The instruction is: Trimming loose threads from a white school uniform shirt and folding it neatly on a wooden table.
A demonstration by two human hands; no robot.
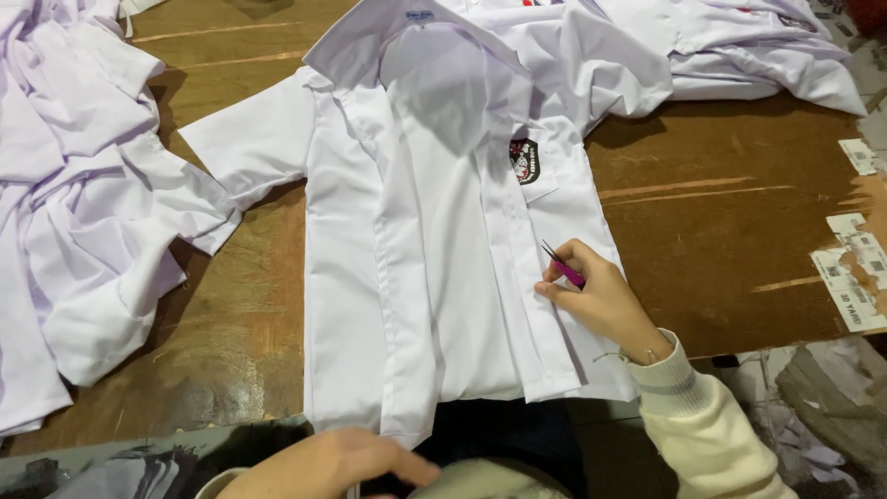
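A white short-sleeved shirt [434, 231] lies open on the brown wooden table [730, 231], collar at the far end, a dark badge [524, 161] on its chest pocket. My right hand [601, 296] rests on the shirt's right front panel and holds a small pink-handled thread snipper [564, 266], its dark tip pointing up and left. My left hand [337, 465] is low at the near edge, below the shirt's hem, fingers together over something dark that I cannot make out.
A heap of white shirts [83, 203] covers the table's left side. More white shirts [739, 46] lie at the far right. Paper labels [855, 268] are stuck along the table's right edge. Crumpled scraps [822, 416] sit beyond the near right corner.
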